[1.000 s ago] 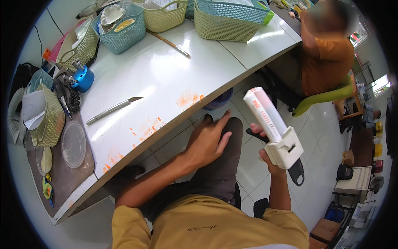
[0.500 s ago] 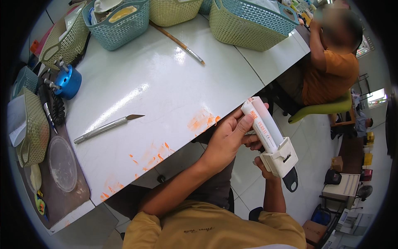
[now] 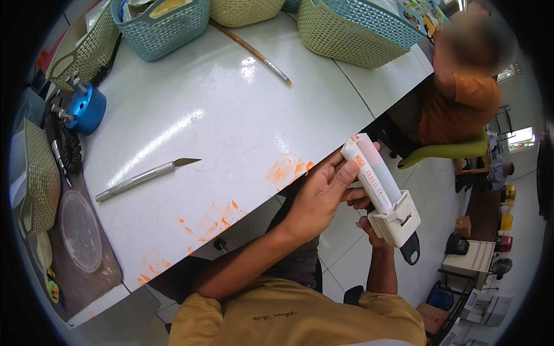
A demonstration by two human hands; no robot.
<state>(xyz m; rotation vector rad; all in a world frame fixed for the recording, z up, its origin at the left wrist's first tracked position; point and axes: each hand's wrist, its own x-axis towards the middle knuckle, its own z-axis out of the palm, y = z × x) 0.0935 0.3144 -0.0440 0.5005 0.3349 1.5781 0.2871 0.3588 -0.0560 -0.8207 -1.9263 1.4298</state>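
Note:
My left hand (image 3: 320,193) is wrapped round a white-and-pink twin-barrel cartridge (image 3: 375,176), its thumb pressed along the side. The cartridge slants with its outlet end up, and its lower end sits in the white body of a dispensing gun (image 3: 397,222). A black piece with a ring end sticks out below the body. My right hand (image 3: 372,230) is closed on the gun from beneath; most of its fingers are hidden behind the gun. Both things are held off the table's near edge, above the floor.
On the white table (image 3: 190,86) lie a craft knife (image 3: 144,180) and a brush (image 3: 251,52), with orange smears near the edge. Baskets (image 3: 358,34) line the back. A blue round metal device (image 3: 86,109) stands left. A person in orange (image 3: 461,109) sits at right.
My view has shifted slightly, so the table things appear a little to the left. Both hands keep the same hold on the cartridge and gun.

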